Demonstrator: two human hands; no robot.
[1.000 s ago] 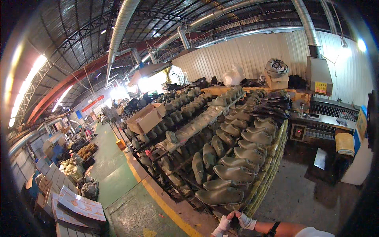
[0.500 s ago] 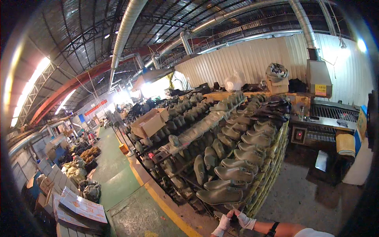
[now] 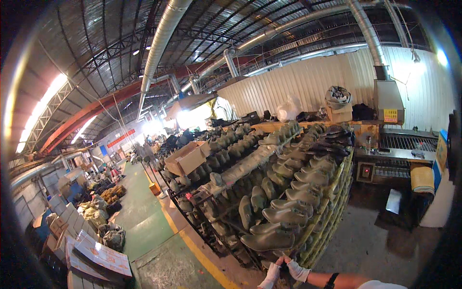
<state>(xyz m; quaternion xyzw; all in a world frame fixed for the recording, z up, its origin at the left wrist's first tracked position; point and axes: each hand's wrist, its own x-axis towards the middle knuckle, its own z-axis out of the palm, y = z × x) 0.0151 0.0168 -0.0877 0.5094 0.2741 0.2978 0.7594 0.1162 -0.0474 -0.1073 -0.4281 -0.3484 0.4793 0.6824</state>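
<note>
At the lower edge, my left hand [image 3: 272, 275] and my right hand [image 3: 296, 270] are side by side at the near end of a rack [image 3: 321, 230]. Both wear white gloves that leave the fingertips bare. The fingers look closed on the rack's end, though the exact grip is small and partly hidden. Just beyond them lies a dark olive shoe last [image 3: 268, 240] on its side. Several more lasts stand or lean in rows behind it along the top tier. Black items [image 3: 332, 140] are piled at the rack's far end.
Left of it are more loaded racks, with an open cardboard box [image 3: 187, 158] on top. A green walkway [image 3: 147, 226] with a yellow line runs along the left, past stacked cartons [image 3: 98, 255] and sacks. To the right stands a metal workbench [image 3: 404, 153] under a duct hood.
The view has tilted slightly, so the far racks, box and wall sit a little lower and further right. My hands stay together at the rack's near end.
</note>
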